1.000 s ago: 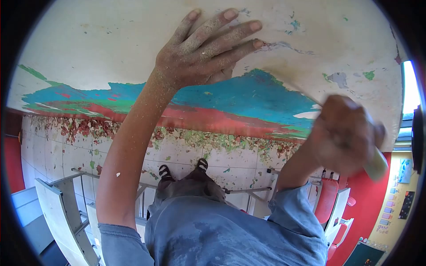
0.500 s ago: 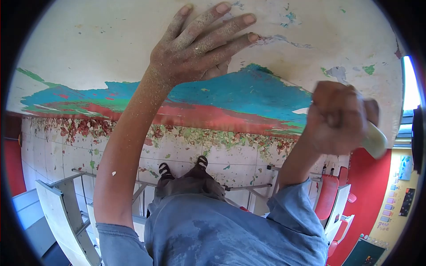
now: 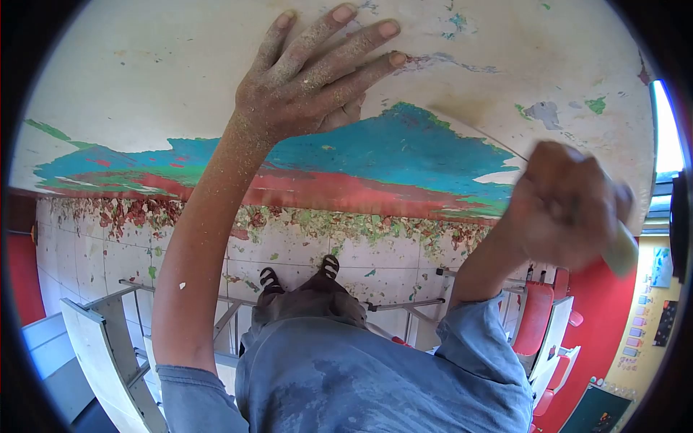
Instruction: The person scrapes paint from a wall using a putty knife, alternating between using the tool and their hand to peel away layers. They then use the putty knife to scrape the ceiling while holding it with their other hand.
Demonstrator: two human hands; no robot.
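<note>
My left hand (image 3: 303,97) lies flat on the whitish wall (image 3: 166,79), fingers spread and dusted with pale powder. Below it runs a band of old blue paint (image 3: 339,148) with a ragged upper edge, and red paint (image 3: 325,189) beneath that. My right hand (image 3: 567,206), blurred by motion, is wrapped round the pale green handle (image 3: 622,249) of a scraper. Its thin blade (image 3: 491,137) shows almost edge-on and points up and left toward the upper edge of the blue paint. Whether the tip touches the wall I cannot tell.
Paint flakes (image 3: 325,222) litter the tiled floor (image 3: 289,251) along the wall's foot, near my sandalled feet (image 3: 330,265). A whitish metal-framed piece of furniture (image 3: 108,361) stands at left, red-backed chairs (image 3: 534,317) at right. A window (image 3: 668,137) is at far right.
My right hand and the scraper have moved a little right and down, and more of the blade shows. My left hand appears slightly further left and higher in view.
</note>
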